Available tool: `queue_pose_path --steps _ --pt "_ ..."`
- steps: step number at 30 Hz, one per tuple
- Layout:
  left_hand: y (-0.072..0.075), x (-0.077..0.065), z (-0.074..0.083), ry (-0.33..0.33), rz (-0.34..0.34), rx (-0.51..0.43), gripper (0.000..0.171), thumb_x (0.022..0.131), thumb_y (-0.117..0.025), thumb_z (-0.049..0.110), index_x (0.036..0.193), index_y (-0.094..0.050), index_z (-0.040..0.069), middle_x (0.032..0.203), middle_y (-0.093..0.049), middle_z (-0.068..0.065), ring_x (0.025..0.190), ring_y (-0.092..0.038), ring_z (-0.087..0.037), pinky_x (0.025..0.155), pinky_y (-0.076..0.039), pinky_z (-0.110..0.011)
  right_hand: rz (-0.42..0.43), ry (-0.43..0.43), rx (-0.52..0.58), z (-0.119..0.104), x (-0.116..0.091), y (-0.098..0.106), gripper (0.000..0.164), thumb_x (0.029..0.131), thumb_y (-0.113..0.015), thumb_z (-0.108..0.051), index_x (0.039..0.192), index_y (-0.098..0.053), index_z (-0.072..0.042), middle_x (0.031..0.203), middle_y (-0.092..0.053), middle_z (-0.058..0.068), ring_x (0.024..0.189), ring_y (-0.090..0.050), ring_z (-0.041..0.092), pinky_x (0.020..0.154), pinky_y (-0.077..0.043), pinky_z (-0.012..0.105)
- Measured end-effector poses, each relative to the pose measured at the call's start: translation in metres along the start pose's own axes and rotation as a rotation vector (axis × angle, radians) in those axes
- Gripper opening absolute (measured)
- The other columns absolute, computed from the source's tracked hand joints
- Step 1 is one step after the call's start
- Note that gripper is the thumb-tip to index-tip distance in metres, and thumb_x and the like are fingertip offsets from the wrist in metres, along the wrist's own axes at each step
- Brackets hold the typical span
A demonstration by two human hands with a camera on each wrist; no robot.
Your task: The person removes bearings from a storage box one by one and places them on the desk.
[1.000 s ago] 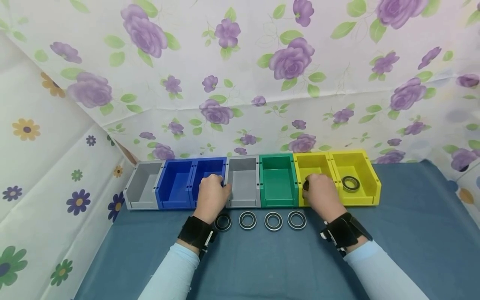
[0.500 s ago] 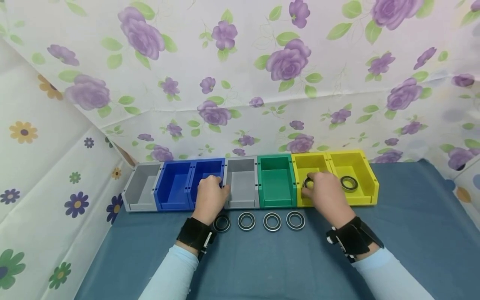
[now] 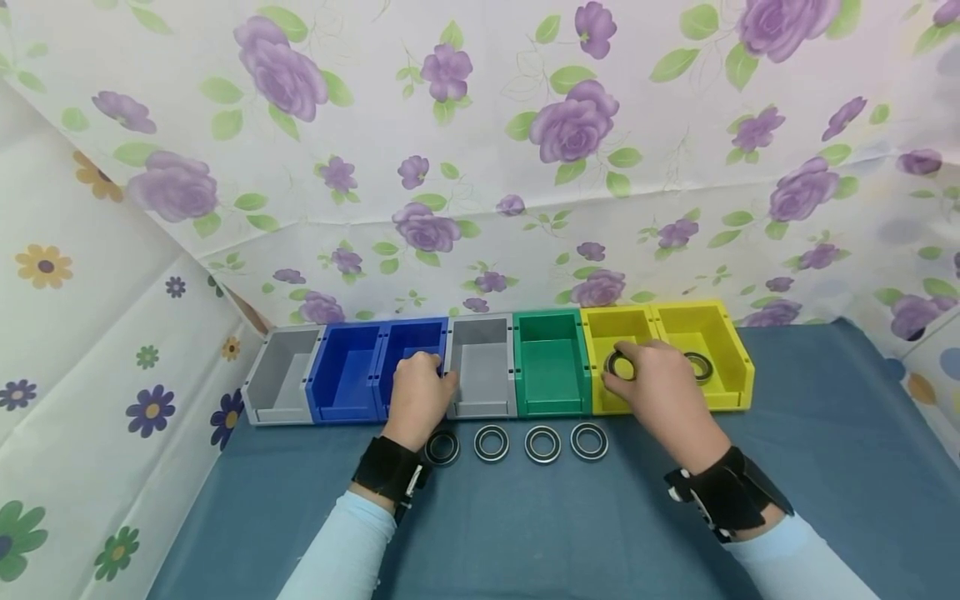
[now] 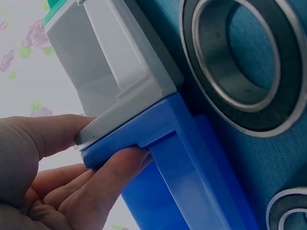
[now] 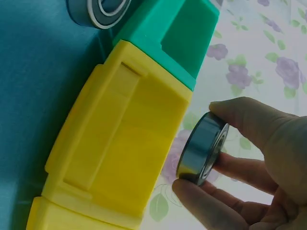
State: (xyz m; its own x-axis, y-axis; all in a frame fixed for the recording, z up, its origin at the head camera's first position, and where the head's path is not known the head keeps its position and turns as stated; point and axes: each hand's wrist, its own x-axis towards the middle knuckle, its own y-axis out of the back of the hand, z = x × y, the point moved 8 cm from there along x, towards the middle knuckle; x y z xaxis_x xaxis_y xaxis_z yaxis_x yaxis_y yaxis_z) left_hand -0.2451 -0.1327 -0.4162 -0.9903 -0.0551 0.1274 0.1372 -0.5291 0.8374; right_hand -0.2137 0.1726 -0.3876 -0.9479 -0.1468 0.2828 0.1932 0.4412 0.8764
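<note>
My right hand point(image 3: 663, 392) pinches a ball bearing point(image 5: 202, 148) between thumb and fingers, over the left yellow bin point(image 3: 612, 331). In the right wrist view the bearing is tilted, apart from the bin walls. Another bearing point(image 3: 701, 367), partly behind the hand, lies in the right yellow bin point(image 3: 738, 379). My left hand point(image 3: 420, 396) grips the adjoining side walls of the right blue bin point(image 4: 129, 129) and the grey bin point(image 4: 115, 112) next to it. In the left wrist view its thumb and fingers straddle both rims.
Several bearings point(image 3: 542, 444) lie in a row on the blue cloth point(image 3: 525, 533) before the bins. A green bin point(image 3: 551, 367) stands between grey and yellow. Another blue bin point(image 3: 348, 367) and a grey bin point(image 3: 281, 371) end the row at left. Floral cloth point(image 3: 480, 167) hangs behind.
My right hand has shifted slightly right and turned, so the bearing in its fingers shows more plainly over the left yellow bin. The left hand keeps its grip on the bin walls.
</note>
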Motion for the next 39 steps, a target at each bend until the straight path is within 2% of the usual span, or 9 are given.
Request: queue_pose_path --steps 3,8,13,17,22,24,29,32,39 --pt "0.0 0.0 0.0 0.001 0.001 0.001 0.015 0.085 -0.064 0.016 0.09 -0.068 0.003 0.06 -0.052 -0.002 0.046 -0.05 -0.01 0.038 -0.038 -0.024 0.03 0.012 0.008 -0.001 -0.006 0.003 0.047 0.079 -0.073 -0.031 0.115 -0.063 -0.003 0.095 -0.061 0.014 0.083 -0.055 0.028 0.067 -0.047 0.04" --pt "-0.001 0.0 -0.001 0.001 -0.001 0.005 0.014 0.085 -0.064 0.017 0.088 -0.067 0.003 0.061 -0.053 -0.003 0.047 -0.051 -0.01 0.039 -0.039 -0.024 0.056 0.018 0.012 0.0 -0.017 0.007 0.048 0.078 -0.073 -0.034 0.116 -0.064 -0.005 0.097 -0.06 0.014 0.085 -0.055 0.029 0.067 -0.048 0.041" --pt "0.001 -0.001 0.0 -0.003 0.008 0.01 0.024 0.085 -0.065 0.017 0.1 -0.067 -0.001 0.083 -0.062 -0.011 0.053 -0.054 -0.01 0.042 -0.041 -0.022 0.067 0.039 0.007 0.002 -0.027 0.01 0.047 0.077 -0.074 -0.033 0.114 -0.064 -0.005 0.098 -0.06 0.016 0.087 -0.056 0.03 0.066 -0.049 0.041" --pt "0.001 -0.001 0.0 -0.007 0.011 0.012 0.027 0.085 -0.065 0.017 0.103 -0.066 -0.002 0.091 -0.063 -0.014 0.054 -0.055 -0.01 0.042 -0.041 -0.021 0.049 0.043 -0.009 0.005 -0.034 0.007 0.047 0.075 -0.075 -0.033 0.112 -0.065 -0.006 0.099 -0.06 0.016 0.088 -0.057 0.03 0.067 -0.049 0.042" --pt "0.001 0.0 0.0 -0.014 0.009 0.015 0.023 0.085 -0.064 0.018 0.097 -0.068 -0.001 0.08 -0.061 -0.011 0.05 -0.053 -0.009 0.04 -0.04 -0.022 0.016 0.037 -0.024 0.008 -0.042 0.0 0.049 0.072 -0.078 -0.033 0.111 -0.066 -0.005 0.096 -0.06 0.014 0.085 -0.056 0.028 0.065 -0.049 0.04" --pt "0.001 0.0 0.0 -0.017 0.011 0.016 0.023 0.085 -0.064 0.018 0.097 -0.068 -0.001 0.081 -0.061 -0.01 0.051 -0.053 -0.009 0.04 -0.04 -0.022 -0.001 0.039 -0.034 0.01 -0.045 -0.002 0.05 0.071 -0.078 -0.033 0.111 -0.066 -0.005 0.093 -0.059 0.013 0.081 -0.055 0.026 0.062 -0.047 0.038" --pt "0.001 0.001 0.0 -0.014 0.013 0.016 0.03 0.085 -0.065 0.019 0.107 -0.066 -0.002 0.103 -0.063 -0.016 0.06 -0.057 -0.01 0.043 -0.042 -0.02 -0.038 0.035 -0.05 0.014 -0.052 -0.011 0.049 0.069 -0.079 -0.033 0.107 -0.068 -0.005 0.09 -0.058 0.011 0.076 -0.054 0.023 0.059 -0.046 0.035" --pt "0.001 0.001 0.0 -0.012 0.012 0.017 0.031 0.085 -0.065 0.019 0.109 -0.065 -0.002 0.108 -0.062 -0.017 0.062 -0.058 -0.01 0.044 -0.043 -0.02 -0.054 0.03 -0.058 0.017 -0.057 -0.019 0.048 0.068 -0.079 -0.032 0.106 -0.068 -0.005 0.091 -0.059 0.012 0.077 -0.056 0.023 0.06 -0.048 0.037" --pt "0.0 0.0 -0.001 -0.003 0.011 0.014 0.029 0.085 -0.065 0.018 0.107 -0.066 -0.002 0.098 -0.063 -0.015 0.059 -0.057 -0.01 0.044 -0.042 -0.02 -0.108 0.039 -0.066 0.021 -0.067 -0.037 0.046 0.066 -0.08 -0.03 0.104 -0.068 -0.007 0.091 -0.059 0.008 0.08 -0.056 0.021 0.065 -0.048 0.04"
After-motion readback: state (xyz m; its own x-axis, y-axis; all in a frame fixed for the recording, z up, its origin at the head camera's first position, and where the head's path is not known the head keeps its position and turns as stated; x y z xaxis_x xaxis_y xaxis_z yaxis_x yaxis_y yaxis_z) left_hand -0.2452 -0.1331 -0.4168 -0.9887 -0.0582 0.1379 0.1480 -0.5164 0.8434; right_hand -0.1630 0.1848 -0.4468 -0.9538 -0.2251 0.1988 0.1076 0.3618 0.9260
